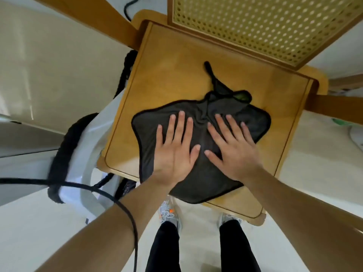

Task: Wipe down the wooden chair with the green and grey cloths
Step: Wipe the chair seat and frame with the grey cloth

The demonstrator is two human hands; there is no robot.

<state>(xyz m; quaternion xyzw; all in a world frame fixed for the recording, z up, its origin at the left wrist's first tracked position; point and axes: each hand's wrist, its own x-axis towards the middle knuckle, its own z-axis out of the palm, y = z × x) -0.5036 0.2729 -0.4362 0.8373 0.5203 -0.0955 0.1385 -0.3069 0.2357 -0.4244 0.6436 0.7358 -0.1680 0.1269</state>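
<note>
Here, left hand (172,154) and right hand (233,152), fingers (181,122) outstretched, press the grey cloth (204,185) on the wooden chair (176,75), near its front edge.

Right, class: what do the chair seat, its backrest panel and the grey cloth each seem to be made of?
Chair seat: wood, probably veneer or plywood, honey-coloured with a satin sheen and faint grain.
Backrest panel: looks like woven cane, pale with a regular hole pattern; could be moulded.
Grey cloth: soft matt fabric, likely microfibre, wrinkled, with a dark stitched edge.

No legible text, label, brand, number or sign anywhere.
</note>
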